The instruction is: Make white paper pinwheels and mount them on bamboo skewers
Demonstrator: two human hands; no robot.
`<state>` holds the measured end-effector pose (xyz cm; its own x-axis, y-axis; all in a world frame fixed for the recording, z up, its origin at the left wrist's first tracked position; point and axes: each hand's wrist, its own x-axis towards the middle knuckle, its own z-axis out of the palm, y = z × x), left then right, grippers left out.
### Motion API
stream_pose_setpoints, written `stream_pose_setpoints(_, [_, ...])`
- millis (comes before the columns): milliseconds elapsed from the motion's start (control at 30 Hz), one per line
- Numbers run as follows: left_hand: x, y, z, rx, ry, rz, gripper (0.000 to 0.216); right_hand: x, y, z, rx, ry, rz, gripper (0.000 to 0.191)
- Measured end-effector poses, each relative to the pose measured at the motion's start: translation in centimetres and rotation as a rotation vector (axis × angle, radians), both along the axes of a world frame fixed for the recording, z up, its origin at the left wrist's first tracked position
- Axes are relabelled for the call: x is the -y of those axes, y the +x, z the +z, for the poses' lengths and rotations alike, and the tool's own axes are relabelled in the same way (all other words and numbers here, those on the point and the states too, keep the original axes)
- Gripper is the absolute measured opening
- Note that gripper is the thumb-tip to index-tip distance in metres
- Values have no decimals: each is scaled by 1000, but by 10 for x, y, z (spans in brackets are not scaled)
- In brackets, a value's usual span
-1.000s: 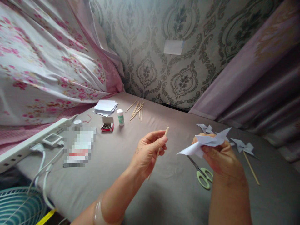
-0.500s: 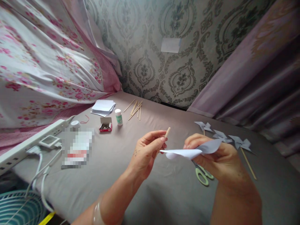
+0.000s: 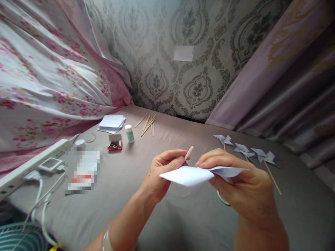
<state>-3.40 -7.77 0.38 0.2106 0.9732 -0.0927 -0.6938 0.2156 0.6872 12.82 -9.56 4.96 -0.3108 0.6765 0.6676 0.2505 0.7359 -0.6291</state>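
My left hand [image 3: 163, 172] pinches a thin wooden stick [image 3: 188, 152] whose tip pokes up past the fingers. My right hand [image 3: 235, 181] grips a folded white paper pinwheel [image 3: 191, 175] and holds it flat between both hands, close to the stick's tip. The paper covers the lower fingers of my left hand. Green-handled scissors [image 3: 221, 198] lie on the grey bed sheet under my right hand, mostly hidden by it.
Three finished paper pinwheels [image 3: 246, 150] on sticks lie at the right. Further back lie loose wooden sticks [image 3: 147, 123], a glue stick [image 3: 129, 133], a red box of pins [image 3: 115, 143] and a paper stack [image 3: 112, 123]. A power strip [image 3: 34, 161] runs along the left edge.
My right hand has brought the paper pinwheel leftward and laid it flatter, up against my left hand and the stick. The scissors are now mostly covered by my right hand.
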Motion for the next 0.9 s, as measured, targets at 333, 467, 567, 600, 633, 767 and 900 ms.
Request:
stream_pose_setpoints(333, [2,-3,2,-40,110,2,22,2,-5,0,7,73,-124,20])
stream_pose_setpoints(467, [1,-5,0,-71,154,20,21,2,-6,1,15,77,-119,20])
stream_pose_setpoints(567, [0,-6,-2,-89,181,23,20,1,-6,1,19,65,-101,21])
stream_pose_setpoints(600, [0,-6,-3,-94,190,22,20,1,-6,1,17,60,-96,21])
stream_pose_setpoints(633, [-1,-6,-4,-99,198,21,19,1,-6,1,12,56,-92,21])
stream_pose_setpoints(767, [-1,-7,-5,-113,226,18,16,0,-6,0,17,50,-103,21])
stream_pose_setpoints(900, [-1,-7,-6,-122,228,17,14,-1,-6,0,23,58,-111,21])
